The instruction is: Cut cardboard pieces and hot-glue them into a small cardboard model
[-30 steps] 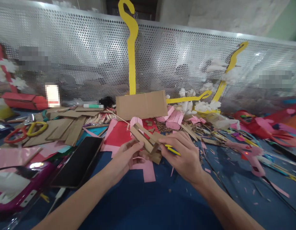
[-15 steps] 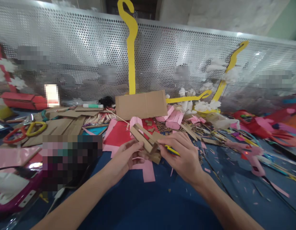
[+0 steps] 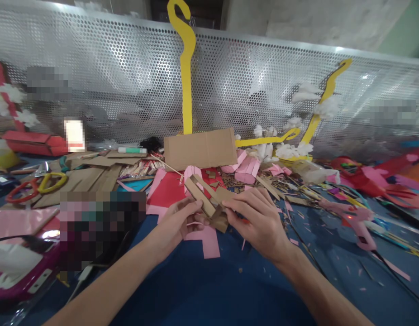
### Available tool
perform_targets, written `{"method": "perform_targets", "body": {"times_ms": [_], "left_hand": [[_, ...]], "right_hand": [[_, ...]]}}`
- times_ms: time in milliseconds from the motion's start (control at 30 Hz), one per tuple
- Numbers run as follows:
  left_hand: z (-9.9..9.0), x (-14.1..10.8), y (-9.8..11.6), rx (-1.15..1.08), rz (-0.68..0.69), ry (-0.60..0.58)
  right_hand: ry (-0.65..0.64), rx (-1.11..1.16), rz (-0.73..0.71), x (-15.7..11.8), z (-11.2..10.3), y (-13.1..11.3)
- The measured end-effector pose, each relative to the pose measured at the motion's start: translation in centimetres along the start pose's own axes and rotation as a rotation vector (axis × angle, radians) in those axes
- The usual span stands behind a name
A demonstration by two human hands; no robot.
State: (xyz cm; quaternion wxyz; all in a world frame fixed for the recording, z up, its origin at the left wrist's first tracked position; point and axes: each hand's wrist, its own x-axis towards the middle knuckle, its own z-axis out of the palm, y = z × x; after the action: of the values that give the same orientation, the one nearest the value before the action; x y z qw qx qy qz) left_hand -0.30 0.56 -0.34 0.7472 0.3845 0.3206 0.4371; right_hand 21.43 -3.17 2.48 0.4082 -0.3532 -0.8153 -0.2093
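Perforated metal (image 3: 128,68) backs our blue worktop (image 3: 202,290). Over it, our loosely curled left hand (image 3: 178,222) holds the folded cardboard frame (image 3: 200,194), our right hand (image 3: 259,222) pinching its right end; gentle pressure should keep its walls square

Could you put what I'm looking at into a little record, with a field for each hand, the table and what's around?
Left grip: holding a small cardboard frame, thumb on its side
Right grip: fingertips at the frame's right side; whether they pinch it is unclear
Table: blue cover, strewn with paper and cardboard scraps
Left side: scissors, red and yellow handles
Right side: pink glue gun, red light showing
Back: glue stick; tall yellow strip before a perforated screen
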Motion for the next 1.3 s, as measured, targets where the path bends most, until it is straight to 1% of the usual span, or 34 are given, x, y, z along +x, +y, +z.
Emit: {"method": "perform_targets", "body": {"times_ms": [133, 367, 667, 1033, 1300], "left_hand": [[-0.12, 0.22, -0.10, 0.009, -0.004, 0.013], [-0.51, 0.52, -0.34, 0.027, -0.010, 0.014], [-0.33, 0.28, -0.20, 0.018, 0.005, -0.018], [-0.34, 0.44, -0.15, 0.014, -0.002, 0.003], [-0.23, 0.30, -0.10, 0.012, 0.005, 0.000]], "right_hand": [[-0.018, -0.025, -0.004, -0.06, -0.11, 0.06], [0.005, -0.028, 0.012, -0.18, -0.04, 0.02], [0.031, -0.039, 0.017, -0.12, -0.06, 0.04], [0.047, -0.053, 0.000, -0.06, 0.03, -0.24], [0.024, -0.041, 0.014, -0.22, 0.01, -0.12]]}}
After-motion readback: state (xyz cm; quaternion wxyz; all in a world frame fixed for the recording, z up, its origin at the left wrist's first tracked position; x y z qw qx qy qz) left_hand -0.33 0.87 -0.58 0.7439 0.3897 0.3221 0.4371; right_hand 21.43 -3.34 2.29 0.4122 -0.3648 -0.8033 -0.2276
